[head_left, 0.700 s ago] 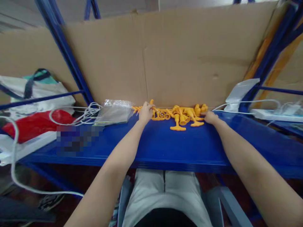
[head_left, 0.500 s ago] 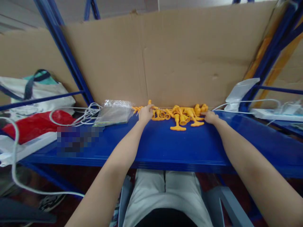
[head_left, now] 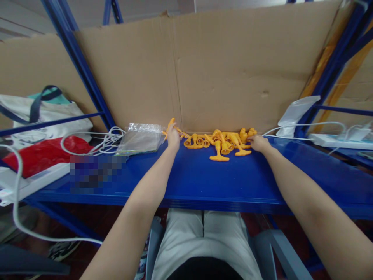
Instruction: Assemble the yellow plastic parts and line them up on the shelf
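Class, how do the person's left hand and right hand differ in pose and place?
The left hand points away from the person; the right hand points leftward. The left holds an orange piece that sticks up; whether the right grips anything is unclear. The left is nearer the clear bag, the right at the orange pile's right end. Both are bare.

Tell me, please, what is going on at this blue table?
Orange pieces lie in a pile on the blue table, before a sheet of cardboard. The person's left hand holds one orange piece near the clear plastic packaging; the right hand is at the pile's right end, its exact grip unclear.
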### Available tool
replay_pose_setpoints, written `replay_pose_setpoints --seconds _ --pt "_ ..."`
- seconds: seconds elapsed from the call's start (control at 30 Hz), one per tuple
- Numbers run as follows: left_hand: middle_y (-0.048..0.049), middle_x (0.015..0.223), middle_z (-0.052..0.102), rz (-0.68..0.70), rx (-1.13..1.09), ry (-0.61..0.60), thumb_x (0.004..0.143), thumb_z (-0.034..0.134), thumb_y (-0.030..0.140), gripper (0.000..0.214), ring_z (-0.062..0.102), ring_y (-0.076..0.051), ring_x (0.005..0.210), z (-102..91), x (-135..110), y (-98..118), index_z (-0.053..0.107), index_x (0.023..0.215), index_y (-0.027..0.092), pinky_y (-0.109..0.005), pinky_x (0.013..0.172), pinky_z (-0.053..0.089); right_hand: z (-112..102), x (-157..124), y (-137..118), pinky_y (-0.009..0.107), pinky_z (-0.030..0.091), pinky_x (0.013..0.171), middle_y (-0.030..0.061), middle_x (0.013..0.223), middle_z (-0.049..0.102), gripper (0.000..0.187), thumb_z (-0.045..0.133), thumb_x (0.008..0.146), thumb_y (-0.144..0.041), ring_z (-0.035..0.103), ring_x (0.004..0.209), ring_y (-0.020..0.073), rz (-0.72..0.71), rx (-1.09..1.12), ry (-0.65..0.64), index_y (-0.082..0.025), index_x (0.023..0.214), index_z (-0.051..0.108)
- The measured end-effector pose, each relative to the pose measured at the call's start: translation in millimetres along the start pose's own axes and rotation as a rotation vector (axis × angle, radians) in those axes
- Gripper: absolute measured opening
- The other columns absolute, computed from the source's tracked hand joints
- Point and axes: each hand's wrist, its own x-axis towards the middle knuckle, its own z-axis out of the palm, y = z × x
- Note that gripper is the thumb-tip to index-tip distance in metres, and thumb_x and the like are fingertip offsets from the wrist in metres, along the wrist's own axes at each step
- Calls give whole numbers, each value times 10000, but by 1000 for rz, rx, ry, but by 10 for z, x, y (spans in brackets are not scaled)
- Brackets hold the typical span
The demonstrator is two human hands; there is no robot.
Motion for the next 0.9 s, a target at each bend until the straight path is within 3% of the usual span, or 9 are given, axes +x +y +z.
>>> replay_pose_setpoints --seconds 0.1,0.3,0.4,0.5,0.7,0.83,0.9 --pt "-78 1113 626 -202 -220 107 947 455 201 438 664 -127 686 3 -7 79 493 1377 276 -246 587 552 -32 -22 -28 486 464 1049 153 1361 635 490 399 906 -147 564 1295 311 2 -5 -6 -197 1318 661" --pt "30 830 552 -345 -331 217 850 553 15 730 562 -52 505 7 -134 193 280 1458 311 -148 475 492 -51 -39 -19 468 484 1025 141 1330 660 470 382 932 -159 584 1276 306 9 -12 -34 -206 1295 675" --pt "64 736 503 -376 -335 229 856 502 -29 689 501 -42 458 10 -145 203 298 1432 289 -120 437 450 -50 -38 -17 460 482 1025 144 1321 665 466 377 937 -161 585 1275 306 8 -9 -50 -200 1291 678" --pt "63 716 483 -397 -323 209 880 506 8 508 480 -48 447 12 -128 199 409 1330 224 -126 410 423 -55 -40 -23 451 473 1040 134 1336 657 473 365 944 -164 574 1290 297 16 -3 -62 -205 1302 671" --pt "37 780 505 -278 -274 203 905 516 95 327 549 -68 536 29 -110 163 500 1199 239 -160 460 469 -70 -47 -37 463 475 1041 149 1333 656 470 378 932 -156 581 1280 309 25 22 -67 -184 1292 679" --pt "-13 956 580 -87 -120 218 839 561 52 453 614 -88 698 25 -48 83 517 1242 255 -173 589 524 -46 -24 -14 464 492 1027 138 1307 675 459 408 912 -151 603 1251 304 10 24 -49 -197 1268 695" --pt "-49 1088 595 26 -29 133 816 561 32 565 649 -112 832 27 6 77 482 1325 262 -193 689 549 -27 -10 2 455 492 1029 132 1307 676 460 415 905 -149 608 1244 297 3 24 -44 -198 1266 696"
